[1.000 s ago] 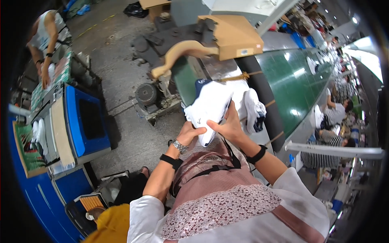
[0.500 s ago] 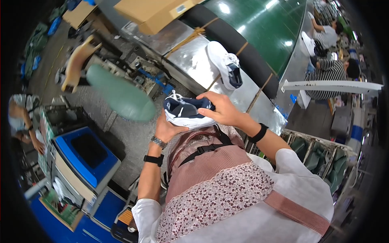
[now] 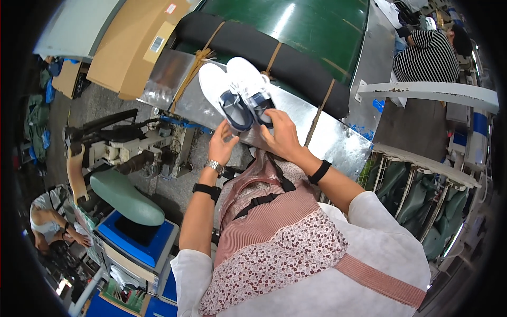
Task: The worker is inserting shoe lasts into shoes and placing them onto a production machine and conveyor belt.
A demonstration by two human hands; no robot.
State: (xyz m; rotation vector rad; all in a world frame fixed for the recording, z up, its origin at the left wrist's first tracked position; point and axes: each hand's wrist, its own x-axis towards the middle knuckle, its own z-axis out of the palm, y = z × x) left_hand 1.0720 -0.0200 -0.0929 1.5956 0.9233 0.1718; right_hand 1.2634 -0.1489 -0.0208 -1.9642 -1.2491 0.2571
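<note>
Two white shoes with navy linings lie side by side on the metal table edge, toes pointing away from me. My right hand grips the heel of the right-hand shoe, fingertips at its collar and thumb at the back. The left-hand shoe rests close against it, its heel toward me. Just below that heel is my left hand, thumb and fingers apart with nothing between them; its fingertips are near the heel, and I cannot tell whether they touch.
Beyond the metal edge runs a black roller tied with cords, then a green belt. Cardboard boxes stand at upper left. A green seat and blue machine are at left. Other people work at both sides.
The shoe held in both hands has moved forward onto the metal edge beside the other shoe. My left hand has let go of it. The view has shifted too.
</note>
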